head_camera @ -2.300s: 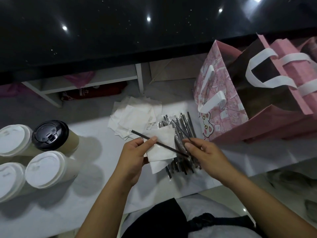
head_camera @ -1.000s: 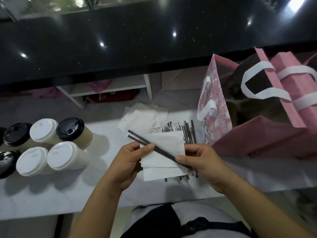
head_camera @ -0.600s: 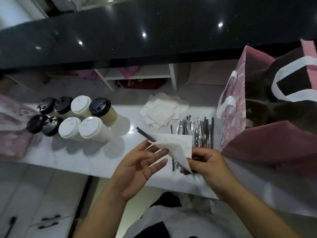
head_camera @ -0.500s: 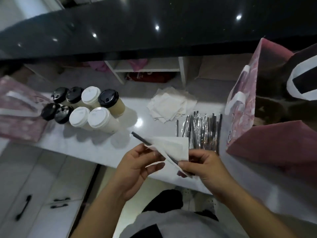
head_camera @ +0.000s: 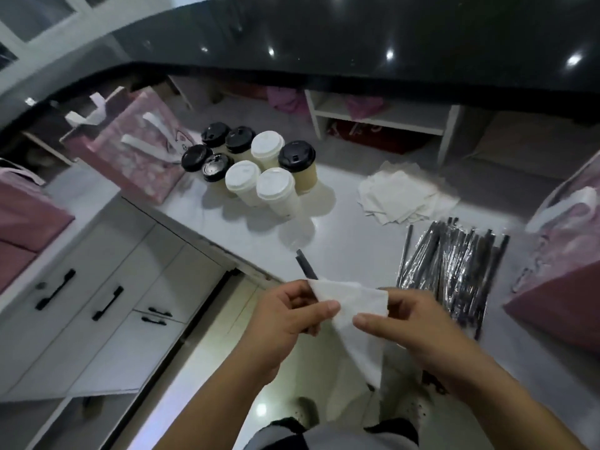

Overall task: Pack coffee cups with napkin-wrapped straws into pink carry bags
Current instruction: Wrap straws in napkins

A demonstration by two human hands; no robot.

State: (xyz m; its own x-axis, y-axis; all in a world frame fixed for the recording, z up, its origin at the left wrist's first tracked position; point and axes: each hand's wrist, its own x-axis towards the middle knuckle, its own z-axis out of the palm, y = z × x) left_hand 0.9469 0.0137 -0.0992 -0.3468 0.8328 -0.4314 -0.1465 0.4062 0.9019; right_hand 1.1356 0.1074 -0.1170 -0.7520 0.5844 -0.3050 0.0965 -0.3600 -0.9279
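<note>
Both hands hold a white napkin (head_camera: 357,306) folded around black straws (head_camera: 305,266) whose tips stick out at the upper left. My left hand (head_camera: 289,316) pinches the napkin's left end, thumb on top. My right hand (head_camera: 409,323) grips its right side. Beyond them, several lidded coffee cups (head_camera: 259,170), some with black lids and some with white, stand grouped on the white counter (head_camera: 344,251). A pile of wrapped black straws (head_camera: 454,264) lies at the right, and a stack of napkins (head_camera: 406,196) behind it. A pink carry bag (head_camera: 130,154) stands left of the cups.
Another pink bag (head_camera: 565,274) stands at the right edge, and a third (head_camera: 22,212) sits far left. White cabinets with black handles (head_camera: 81,297) are below the counter. A black raised countertop (head_camera: 357,43) runs along the back, with shelves (head_camera: 380,115) under it.
The view has swung left and down, bringing the left pink bag and the cabinets into sight. The napkin is folded further around the straws, and both hands now pinch it.
</note>
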